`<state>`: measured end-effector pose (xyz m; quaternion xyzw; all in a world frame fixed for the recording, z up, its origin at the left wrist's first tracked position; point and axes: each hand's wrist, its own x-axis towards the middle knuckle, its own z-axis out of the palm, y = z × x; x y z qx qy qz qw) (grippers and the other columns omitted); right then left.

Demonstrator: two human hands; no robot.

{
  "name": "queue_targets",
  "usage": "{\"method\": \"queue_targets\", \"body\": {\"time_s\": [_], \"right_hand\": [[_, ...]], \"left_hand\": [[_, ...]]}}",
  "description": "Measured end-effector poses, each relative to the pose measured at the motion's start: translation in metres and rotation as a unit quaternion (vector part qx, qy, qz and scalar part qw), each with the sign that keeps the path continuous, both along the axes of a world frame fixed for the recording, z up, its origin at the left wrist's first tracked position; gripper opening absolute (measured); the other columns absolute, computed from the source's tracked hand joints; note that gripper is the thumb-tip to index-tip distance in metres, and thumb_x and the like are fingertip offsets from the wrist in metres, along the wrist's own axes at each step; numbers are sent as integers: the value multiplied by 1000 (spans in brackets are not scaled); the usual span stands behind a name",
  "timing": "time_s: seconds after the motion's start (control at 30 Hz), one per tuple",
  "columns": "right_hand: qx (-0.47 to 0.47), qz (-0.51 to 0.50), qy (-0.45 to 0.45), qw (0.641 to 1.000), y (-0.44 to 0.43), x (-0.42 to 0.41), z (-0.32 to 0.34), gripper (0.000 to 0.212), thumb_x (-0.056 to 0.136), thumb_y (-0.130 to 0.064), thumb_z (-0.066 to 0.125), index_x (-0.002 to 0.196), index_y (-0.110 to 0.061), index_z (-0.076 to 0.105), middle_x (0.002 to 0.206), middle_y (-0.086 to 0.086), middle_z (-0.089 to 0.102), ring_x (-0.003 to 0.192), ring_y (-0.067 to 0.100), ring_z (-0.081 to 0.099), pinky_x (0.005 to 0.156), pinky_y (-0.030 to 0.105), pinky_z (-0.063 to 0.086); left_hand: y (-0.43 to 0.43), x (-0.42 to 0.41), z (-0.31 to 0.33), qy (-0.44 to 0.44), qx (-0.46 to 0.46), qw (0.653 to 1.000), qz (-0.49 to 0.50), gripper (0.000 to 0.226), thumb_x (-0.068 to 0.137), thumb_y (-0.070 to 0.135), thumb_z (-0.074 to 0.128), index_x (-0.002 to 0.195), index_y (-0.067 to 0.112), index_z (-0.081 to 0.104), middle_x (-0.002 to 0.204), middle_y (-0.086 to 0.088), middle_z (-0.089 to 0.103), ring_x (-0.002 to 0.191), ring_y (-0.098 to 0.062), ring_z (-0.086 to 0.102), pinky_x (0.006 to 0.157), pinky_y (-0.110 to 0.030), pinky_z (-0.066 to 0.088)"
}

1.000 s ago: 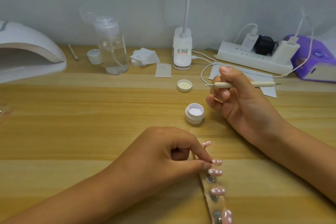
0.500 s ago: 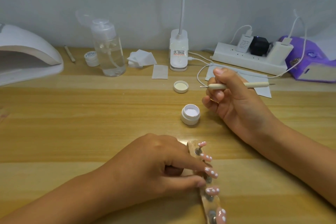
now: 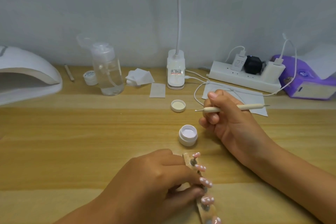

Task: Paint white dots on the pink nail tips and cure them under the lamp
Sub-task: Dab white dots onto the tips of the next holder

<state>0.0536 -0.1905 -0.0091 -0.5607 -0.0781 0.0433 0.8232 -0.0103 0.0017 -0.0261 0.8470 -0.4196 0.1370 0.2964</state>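
Five pink nail tips [image 3: 206, 182], each with white dots, stand on pegs along a holder strip [image 3: 187, 157] just right of the left hand [image 3: 156, 178], whose curled fingers pinch the strip. The right hand [image 3: 229, 123] grips a dotting tool [image 3: 245, 106] above and right of an open white jar [image 3: 188, 135]. The nearest tip is cut off by the frame edge. The strip's left side is hidden under the fingers.

The wooden surface [image 3: 72, 142] bears a curing lamp [image 3: 27, 71] at its left edge, a power strip [image 3: 243, 78] along the far edge, and an open white jar [image 3: 188, 135] in the middle.
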Motion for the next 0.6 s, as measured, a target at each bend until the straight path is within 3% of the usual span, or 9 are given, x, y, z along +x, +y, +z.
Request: {"method": "queue_targets", "body": {"time_s": [0.13, 0.23, 0.37, 0.5, 0.6], "right_hand": [[-5, 0, 2, 1000, -2, 1, -1, 28, 86, -28, 64, 60, -23, 54, 54, -2, 43, 52, 7, 45, 59, 22, 50], [-3, 2, 0, 1000, -2, 1, -1, 25, 82, -30, 65, 60, -23, 55, 54, -2, 43, 52, 7, 45, 59, 22, 50], [-13, 0, -7, 1000, -1, 0, -1, 29, 84, -29, 68, 62, -21, 51, 55, -1, 43, 53, 8, 44, 61, 22, 51], [-32, 5, -17, 999, 0, -2, 0, 26, 85, -29, 64, 61, -23, 54, 55, -2, 45, 55, 8, 44, 63, 22, 51], [-31, 5, -26, 999, 0, -2, 0, 25, 84, -30, 61, 61, -24, 55, 56, -3, 46, 54, 8, 44, 63, 22, 51]], "left_hand": [[4, -1, -1, -12, -8, 1000, -4, 7, 84, 38, 72, 80, 33, 74, 67, 14, 49, 64, 5, 28, 50, -12, 32], [5, -1, -2, -3, -7, 998, -59, 6, 86, 35, 72, 89, 34, 76, 83, 18, 52, 65, 6, 31, 61, -3, 28], [3, 0, -2, -6, 25, 997, -73, 13, 87, 37, 69, 98, 36, 76, 67, 10, 52, 66, 6, 27, 61, -3, 27], [0, -4, 1, 14, 31, 997, -69, 13, 87, 42, 66, 95, 37, 75, 68, 10, 52, 65, 6, 30, 61, -1, 24], [-2, -8, -1, 7, 21, 998, -57, 11, 87, 41, 65, 91, 38, 75, 83, 11, 51, 72, 6, 35, 67, 5, 19]]}}
